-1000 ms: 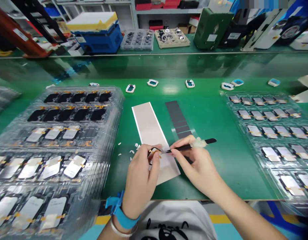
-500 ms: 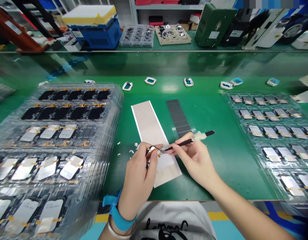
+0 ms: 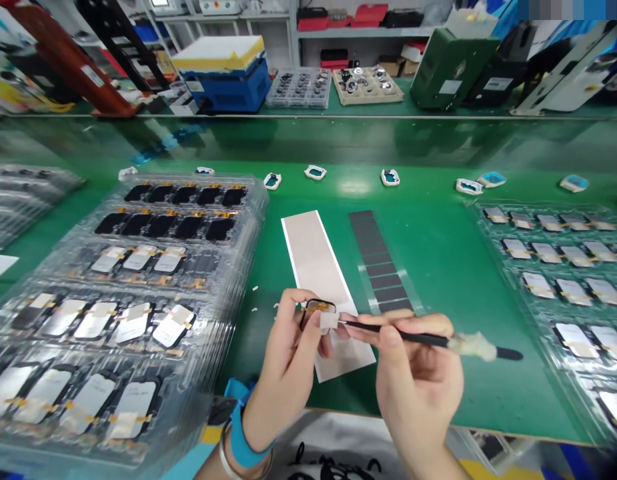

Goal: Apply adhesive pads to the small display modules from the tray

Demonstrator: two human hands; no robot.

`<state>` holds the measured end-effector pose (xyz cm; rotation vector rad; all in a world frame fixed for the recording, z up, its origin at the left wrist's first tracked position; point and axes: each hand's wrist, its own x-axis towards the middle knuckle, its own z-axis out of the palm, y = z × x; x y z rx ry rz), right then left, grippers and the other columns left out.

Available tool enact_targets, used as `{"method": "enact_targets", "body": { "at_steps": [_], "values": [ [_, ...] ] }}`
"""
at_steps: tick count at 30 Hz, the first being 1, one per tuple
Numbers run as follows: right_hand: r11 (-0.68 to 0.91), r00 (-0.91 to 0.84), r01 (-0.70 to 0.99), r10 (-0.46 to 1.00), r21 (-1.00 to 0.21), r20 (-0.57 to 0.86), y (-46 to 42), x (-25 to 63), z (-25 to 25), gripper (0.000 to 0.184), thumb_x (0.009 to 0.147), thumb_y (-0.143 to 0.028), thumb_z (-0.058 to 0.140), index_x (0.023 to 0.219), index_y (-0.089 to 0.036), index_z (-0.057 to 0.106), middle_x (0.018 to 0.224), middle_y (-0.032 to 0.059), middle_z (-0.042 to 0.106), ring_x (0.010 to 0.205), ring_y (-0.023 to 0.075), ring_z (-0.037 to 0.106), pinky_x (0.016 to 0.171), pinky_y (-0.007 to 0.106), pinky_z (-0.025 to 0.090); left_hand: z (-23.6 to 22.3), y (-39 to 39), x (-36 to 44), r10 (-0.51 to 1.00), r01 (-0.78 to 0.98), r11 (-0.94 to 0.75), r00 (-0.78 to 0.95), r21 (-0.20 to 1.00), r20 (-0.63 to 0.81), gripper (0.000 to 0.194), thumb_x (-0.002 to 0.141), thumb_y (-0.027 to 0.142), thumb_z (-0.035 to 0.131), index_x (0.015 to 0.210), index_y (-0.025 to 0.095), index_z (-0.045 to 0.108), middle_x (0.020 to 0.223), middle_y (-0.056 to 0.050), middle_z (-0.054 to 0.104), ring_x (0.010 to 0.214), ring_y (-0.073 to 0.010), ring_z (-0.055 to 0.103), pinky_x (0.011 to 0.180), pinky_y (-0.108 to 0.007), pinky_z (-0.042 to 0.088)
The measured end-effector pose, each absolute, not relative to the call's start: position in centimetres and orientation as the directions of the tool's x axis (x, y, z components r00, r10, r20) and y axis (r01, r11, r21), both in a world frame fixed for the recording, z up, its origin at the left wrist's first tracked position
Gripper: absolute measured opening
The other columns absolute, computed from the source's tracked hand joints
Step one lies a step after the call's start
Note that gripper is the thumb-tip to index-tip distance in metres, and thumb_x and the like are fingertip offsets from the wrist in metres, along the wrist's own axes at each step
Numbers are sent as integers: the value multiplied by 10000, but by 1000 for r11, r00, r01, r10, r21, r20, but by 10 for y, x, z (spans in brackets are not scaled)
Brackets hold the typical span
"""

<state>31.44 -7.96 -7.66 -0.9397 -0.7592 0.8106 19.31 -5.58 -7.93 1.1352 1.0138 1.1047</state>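
Pinched in my left hand (image 3: 295, 347) is a small display module (image 3: 319, 306) with a black rim and an orange flex cable. A pale square piece (image 3: 329, 321) lies against its near side by my thumb. My right hand (image 3: 421, 373) grips black tweezers (image 3: 398, 331), their far end wrapped in whitish tape. The metal tip reaches the right edge of the pale square; whether it pinches it, I cannot make out. Beneath both hands lies a long beige sheet (image 3: 318, 257) with white borders. Beside it is a strip of dark grey rectangles (image 3: 375, 257). My fingers hide part of the module.
Stacked clear trays (image 3: 211, 267) of display modules stand at left, another tray (image 3: 533, 257) at right. Small white-rimmed parts (image 3: 315, 173) line the back of the green table (image 3: 453, 267). A blue box (image 3: 233, 83) and a green box (image 3: 451, 70) sit on the raised shelf.
The view has shifted, so the table appears lower and further right. My right hand has drawn back rightward with the tweezers lying flatter. The pale square now shows clearly at the module.
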Motion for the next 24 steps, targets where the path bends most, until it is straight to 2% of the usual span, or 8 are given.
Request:
{"method": "enact_targets", "body": {
  "at_steps": [5, 7, 11, 17, 24],
  "values": [
    [405, 524, -181, 811, -896, 260, -80, 302, -83, 132, 949, -123, 606, 962, -241, 547, 871, 5, 729, 876, 195, 784, 653, 278, 680, -78, -63, 196, 969, -344, 168, 232, 924, -90, 243, 1048, 465, 449, 1041, 230, 506, 743, 13, 575, 678, -133, 518, 589, -213, 437],
    [423, 530, -142, 796, -895, 293, -80, 302, -83, 136, 944, -123, 612, 958, -238, 541, 871, 10, 729, 882, 201, 784, 657, 292, 683, -79, -64, 199, 966, -385, 175, 247, 906, -81, 236, 1051, 462, 445, 1045, 233, 504, 734, 19, 559, 676, -130, 497, 587, -209, 420],
    [427, 530, -96, 787, -899, 316, -80, 303, -84, 130, 947, -132, 609, 955, -238, 533, 869, 11, 723, 883, 210, 784, 638, 304, 687, -84, -65, 204, 974, -410, 138, 223, 901, -48, 140, 1071, 375, 436, 1056, 246, 490, 741, 32, 569, 649, -112, 481, 596, -196, 415],
    [461, 511, -83, 781, -883, 359, -80, 302, -85, 149, 943, -89, 598, 966, -232, 560, 896, 16, 735, 917, 205, 780, 691, 317, 693, -86, -64, 206, 977, -435, 118, 211, 892, -26, 141, 1082, 363, 408, 1048, 248, 482, 749, 34, 575, 673, -102, 500, 614, -177, 431],
    [436, 504, -51, 788, -899, 354, -81, 305, -87, 134, 944, -116, 608, 966, -235, 550, 880, 21, 735, 915, 220, 778, 691, 359, 695, -86, -64, 206, 975, -455, 144, 216, 879, -48, 138, 1075, 370, 429, 1049, 244, 480, 725, 34, 572, 647, -102, 490, 591, -180, 420]
  ]
}}
